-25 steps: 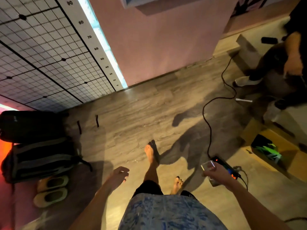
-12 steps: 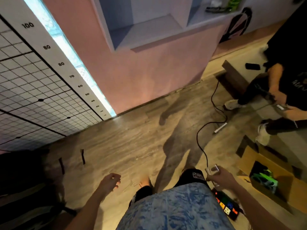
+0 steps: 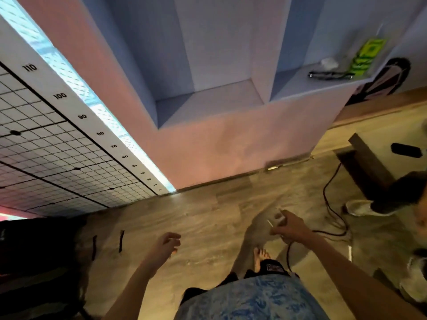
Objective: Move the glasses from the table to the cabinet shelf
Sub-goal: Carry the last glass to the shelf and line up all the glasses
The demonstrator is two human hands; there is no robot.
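1. Clear glass (image 3: 276, 221) rides in the person's right hand (image 3: 290, 226), fingers wrapped around it, low over the wood-look floor (image 3: 208, 213) as the walk to the cabinet (image 3: 231, 139) goes on.

2. Half a second earlier the cabinet's open compartments sat at the top edge of the view; now they fill the upper middle, so the wearer has stepped closer and lifted the head toward the target.

3. A second ago only the cabinet's pink base showed, with both bare feet on the floor; one foot (image 3: 260, 258) is visible now, mid-stride.

4. Left hand (image 3: 165, 244) swings free at the side, fingers loosely spread and holding nothing, much as it did in the earlier views.

5. Left compartment shelf (image 3: 208, 100) is bare; the right compartment shelf (image 3: 312, 85) already carries a dark pair of spectacles (image 3: 330, 75), a green card (image 3: 367, 54) and a pale crumpled item that is too blurred to name.

6. Black cable (image 3: 332, 204) snakes across the floor near the right hand, and a seated person's shoe (image 3: 362, 207) lies just beyond it; both look like trip risks on the last steps.

7. Judged from this, the carry is well advanced: the glass is not yet on a shelf, and what remains is a lift of the right arm and a setting down, probably on the bare left shelf.
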